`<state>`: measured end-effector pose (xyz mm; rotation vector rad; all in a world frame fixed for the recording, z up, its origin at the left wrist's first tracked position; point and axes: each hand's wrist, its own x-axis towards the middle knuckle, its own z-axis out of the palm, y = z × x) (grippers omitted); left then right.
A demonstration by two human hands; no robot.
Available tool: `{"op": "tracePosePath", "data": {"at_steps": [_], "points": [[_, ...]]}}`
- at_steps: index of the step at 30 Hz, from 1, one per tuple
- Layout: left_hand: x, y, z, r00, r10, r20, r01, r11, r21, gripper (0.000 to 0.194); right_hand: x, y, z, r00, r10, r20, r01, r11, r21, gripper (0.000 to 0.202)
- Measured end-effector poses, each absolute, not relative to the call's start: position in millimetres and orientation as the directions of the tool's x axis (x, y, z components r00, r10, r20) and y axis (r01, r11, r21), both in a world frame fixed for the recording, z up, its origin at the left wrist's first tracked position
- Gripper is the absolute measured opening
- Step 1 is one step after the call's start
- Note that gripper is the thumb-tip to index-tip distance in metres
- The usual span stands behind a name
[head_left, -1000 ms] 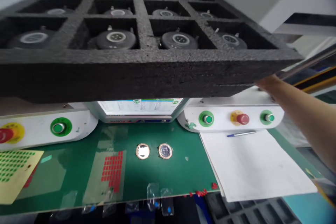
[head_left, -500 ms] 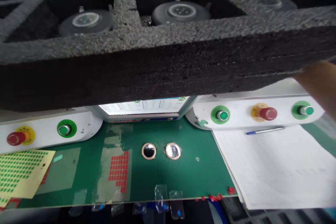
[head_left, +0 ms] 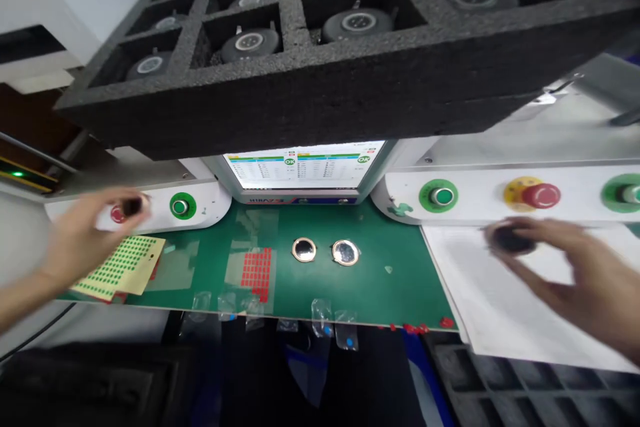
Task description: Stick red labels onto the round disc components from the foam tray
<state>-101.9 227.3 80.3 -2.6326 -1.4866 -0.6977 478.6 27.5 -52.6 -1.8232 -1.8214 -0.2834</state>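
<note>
My left hand (head_left: 83, 233), smeared by motion, pinches a small dark round watch case (head_left: 133, 205) in front of the left red button. On the right, my right hand (head_left: 575, 273) grips a dark round watch case (head_left: 511, 239) by its edge, above the white papers (head_left: 525, 307). Two round watch faces with gold rims lie on the green mat (head_left: 370, 293): one dark-faced watch face (head_left: 304, 249) and one bright, reflecting watch face (head_left: 345, 252). Neither hand touches them.
A black foam tray (head_left: 325, 93) with watch cases in its cells overhangs the mat. Behind stand a screen (head_left: 310, 170), green buttons (head_left: 443, 197) and a red button (head_left: 543, 195). Sticker sheets (head_left: 125, 267) lie left; an empty-celled foam tray (head_left: 500, 373) sits low right.
Both hands have come into view, each with a dark round watch case. The camera view has shifted, showing more of the foam tray's left side. The two watch faces stay on the mat.
</note>
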Motion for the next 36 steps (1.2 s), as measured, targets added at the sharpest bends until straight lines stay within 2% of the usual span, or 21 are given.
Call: {"op": "tracePosePath", "data": {"at_steps": [1, 2, 4, 6, 10, 14, 16, 20, 22, 26, 29, 31, 33, 34, 36], "points": [[-95, 212, 66, 0.517, 0.745, 0.422, 0.769, -0.621, 0.153, 0.016, 465, 15, -65, 0.002, 0.875, 0.485, 0.957, 0.139, -0.254, 0.037], [-84, 198, 51, 0.622, 0.688, 0.375, 0.686, -0.709, 0.162, 0.016, 453, 7, -75, -0.041, 0.895, 0.445, 0.936, 0.191, -0.297, 0.035], [-59, 175, 20, 0.763, 0.607, 0.22, 0.571, -0.794, 0.209, 0.015, 439, 1, -86, -0.052, 0.938, 0.341, 0.904, 0.19, -0.383, 0.034], [-35, 162, -5, 0.822, 0.557, 0.119, 0.51, -0.813, 0.281, 0.017, 436, 3, -87, -0.036, 0.964, 0.265, 0.888, 0.153, -0.434, 0.034], [-8, 158, -26, 0.832, 0.549, 0.083, 0.49, -0.797, 0.354, 0.02, 435, 14, -76, -0.098, 0.963, 0.25, 0.871, 0.205, -0.447, 0.031], [19, 165, -23, 0.817, 0.576, 0.04, 0.532, -0.778, 0.334, 0.04, 401, 38, -70, -0.218, 0.931, 0.293, 0.823, 0.337, -0.457, 0.029], [44, 168, -22, 0.798, 0.602, -0.007, 0.574, -0.758, 0.31, 0.047, 374, 56, -69, -0.285, 0.918, 0.276, 0.789, 0.388, -0.477, 0.034], [91, 176, -29, 0.803, 0.591, -0.076, 0.586, -0.761, 0.278, 0.038, 330, 83, -69, -0.335, 0.916, 0.221, 0.764, 0.401, -0.505, 0.052], [100, 178, -29, 0.815, 0.57, -0.103, 0.574, -0.771, 0.276, 0.029, 321, 89, -71, -0.333, 0.918, 0.214, 0.771, 0.396, -0.498, 0.045], [69, 180, -4, 0.819, 0.559, -0.13, 0.571, -0.772, 0.277, 0.03, 317, 87, -78, -0.277, 0.936, 0.218, 0.797, 0.35, -0.492, 0.029], [7, 189, 41, 0.796, 0.601, -0.072, 0.6, -0.766, 0.23, 0.021, 317, 83, -83, -0.245, 0.936, 0.254, 0.795, 0.344, -0.501, 0.029], [-40, 203, 77, 0.731, 0.681, 0.045, 0.671, -0.729, 0.137, 0.019, 316, 82, -87, -0.221, 0.931, 0.291, 0.797, 0.344, -0.496, 0.032], [-83, 227, 107, 0.564, 0.802, 0.197, 0.813, -0.581, 0.035, 0.022, 313, 82, -92, -0.198, 0.926, 0.323, 0.805, 0.341, -0.485, 0.038], [-102, 242, 118, 0.446, 0.853, 0.27, 0.882, -0.47, 0.026, 0.024, 312, 83, -94, -0.191, 0.924, 0.333, 0.809, 0.34, -0.48, 0.04], [-130, 277, 129, 0.204, 0.905, 0.373, 0.959, -0.261, 0.109, 0.031, 311, 84, -99, -0.188, 0.92, 0.343, 0.807, 0.344, -0.48, 0.044]]}}
